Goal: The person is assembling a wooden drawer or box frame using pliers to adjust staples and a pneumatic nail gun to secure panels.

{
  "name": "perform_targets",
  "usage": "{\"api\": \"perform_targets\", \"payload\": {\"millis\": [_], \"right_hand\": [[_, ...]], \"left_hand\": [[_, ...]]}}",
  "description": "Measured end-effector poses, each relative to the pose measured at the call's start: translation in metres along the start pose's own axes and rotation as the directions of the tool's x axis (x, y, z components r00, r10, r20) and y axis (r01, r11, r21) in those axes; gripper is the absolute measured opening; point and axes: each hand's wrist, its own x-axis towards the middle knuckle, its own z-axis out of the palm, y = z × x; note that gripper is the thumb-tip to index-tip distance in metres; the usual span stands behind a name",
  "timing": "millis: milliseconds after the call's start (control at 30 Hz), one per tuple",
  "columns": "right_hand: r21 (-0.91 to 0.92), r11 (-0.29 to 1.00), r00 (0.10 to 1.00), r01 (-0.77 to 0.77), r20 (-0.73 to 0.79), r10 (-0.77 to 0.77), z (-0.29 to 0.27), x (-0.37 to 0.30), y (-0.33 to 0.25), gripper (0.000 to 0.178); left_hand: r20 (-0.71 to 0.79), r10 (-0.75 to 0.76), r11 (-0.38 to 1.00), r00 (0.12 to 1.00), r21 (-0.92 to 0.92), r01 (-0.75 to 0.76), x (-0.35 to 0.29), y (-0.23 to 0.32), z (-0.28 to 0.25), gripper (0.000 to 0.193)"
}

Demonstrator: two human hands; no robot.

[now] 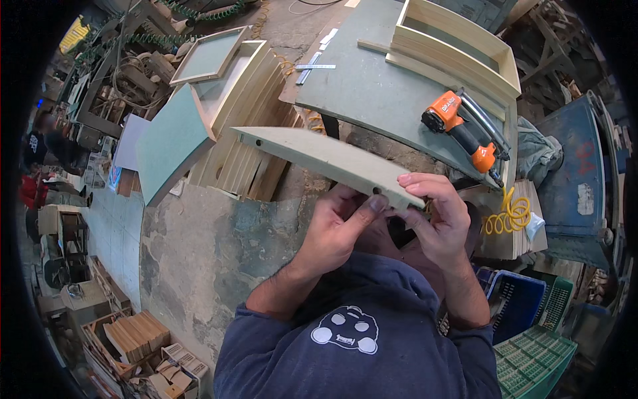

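A pale wooden board (325, 158) is held up in front of my body, tilted, with its narrow edge toward me. Two dark round holes show in that edge, one near each end. My left hand (342, 226) is closed at the near part of the board, its thumb pressed by the hole there. Some of its fingers are hidden beneath the board. At the right-hand corner my right hand (435, 216) pinches the board, fingers on top and thumb at the edge. Whether anything small sits between my thumbs cannot be made out.
An orange nail gun (462, 130) with a coiled yellow hose (508, 213) lies on the green-grey worktable (372, 80). Behind it is a wooden frame box (458, 43). Stacked wooden frames (246, 126) and a green panel (174, 143) stand left. Plastic crates (535, 356) sit lower right.
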Motion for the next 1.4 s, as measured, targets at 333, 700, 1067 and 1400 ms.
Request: {"api": "perform_targets", "payload": {"millis": [333, 700, 1067, 1400], "right_hand": [[0.083, 0.995, 0.998, -0.056, -0.023, 0.058, 0.001, -0.005, 0.004, 0.032], [0.058, 0.998, 0.999, -0.021, -0.047, 0.024, 0.007, -0.002, 0.007, 0.033], [-0.378, 0.885, 0.959, 0.273, 0.029, -0.283, 0.009, 0.010, 0.036, 0.030], [-0.570, 0.728, 0.920, 0.382, 0.154, -0.361, 0.011, -0.001, 0.058, 0.016]], "left_hand": [[-0.007, -0.003, 0.991, 1.000, 0.132, 0.004, 0.001, 0.002, 0.007, 0.026], [-0.011, -0.027, 0.992, 1.000, 0.121, 0.028, 0.002, 0.002, 0.005, 0.029], [-0.167, -0.211, 0.850, 0.963, -0.517, 0.097, 0.013, 0.001, -0.002, 0.034], [-0.287, -0.161, 0.979, 0.944, -0.167, 0.116, 0.027, -0.021, -0.021, 0.040]]}}
